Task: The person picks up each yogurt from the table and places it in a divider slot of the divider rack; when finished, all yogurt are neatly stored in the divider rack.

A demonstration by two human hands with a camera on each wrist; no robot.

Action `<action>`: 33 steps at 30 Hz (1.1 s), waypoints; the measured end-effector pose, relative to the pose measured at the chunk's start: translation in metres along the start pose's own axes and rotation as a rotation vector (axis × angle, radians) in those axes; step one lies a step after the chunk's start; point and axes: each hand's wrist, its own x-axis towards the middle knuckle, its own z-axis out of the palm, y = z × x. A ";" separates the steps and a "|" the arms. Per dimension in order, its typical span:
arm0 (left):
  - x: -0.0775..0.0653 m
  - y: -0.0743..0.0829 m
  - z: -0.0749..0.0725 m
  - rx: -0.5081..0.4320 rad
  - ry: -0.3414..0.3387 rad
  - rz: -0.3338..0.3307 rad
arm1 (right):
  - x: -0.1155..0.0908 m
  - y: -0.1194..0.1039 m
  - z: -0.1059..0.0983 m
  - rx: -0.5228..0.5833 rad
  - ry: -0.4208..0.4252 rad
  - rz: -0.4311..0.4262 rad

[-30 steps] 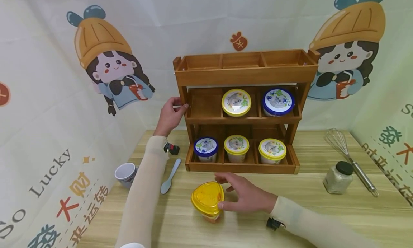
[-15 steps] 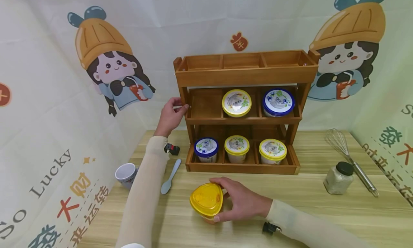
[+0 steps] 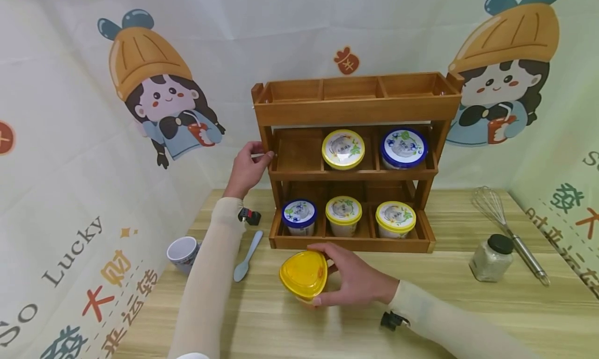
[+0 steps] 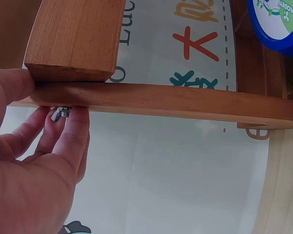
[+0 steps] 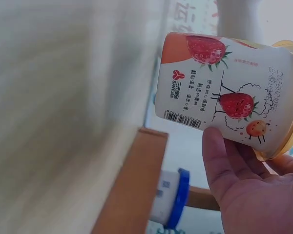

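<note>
My right hand (image 3: 357, 278) grips a yogurt cup (image 3: 304, 276) with a yellow, rounded-triangular lid, in front of the rack. In the right wrist view the yogurt cup (image 5: 224, 92) shows printed strawberries and a barcode, with my thumb along its side. My left hand (image 3: 248, 167) holds the left side post of the brown wooden rack (image 3: 357, 110). Seen from the left wrist, the thumb of my left hand (image 4: 44, 165) lies on one side of the wooden post (image 4: 161, 100) and the fingers on the other, beside a small metal wing nut (image 4: 61, 113).
Several yogurt tubs with blue or yellow lids, such as one blue-lidded tub (image 3: 404, 147), stand in the rack's two lower tiers. Left of the rack are a white cup (image 3: 182, 251) and a light-blue spoon (image 3: 248, 256). A black-lidded jar (image 3: 490, 260) and a whisk (image 3: 510, 234) lie right.
My right hand has closed its fingers round the yellow-lidded yogurt cup, drawn it slightly left, then moved it up and toward the rack. My left hand stays on the post.
</note>
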 end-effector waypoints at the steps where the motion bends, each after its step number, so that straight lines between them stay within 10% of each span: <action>1: 0.000 0.000 0.000 0.001 -0.001 -0.001 | 0.002 -0.001 -0.003 0.002 0.013 -0.008; 33: -0.001 0.004 0.000 -0.003 -0.003 -0.014 | 0.065 -0.041 -0.083 -0.129 0.348 -0.135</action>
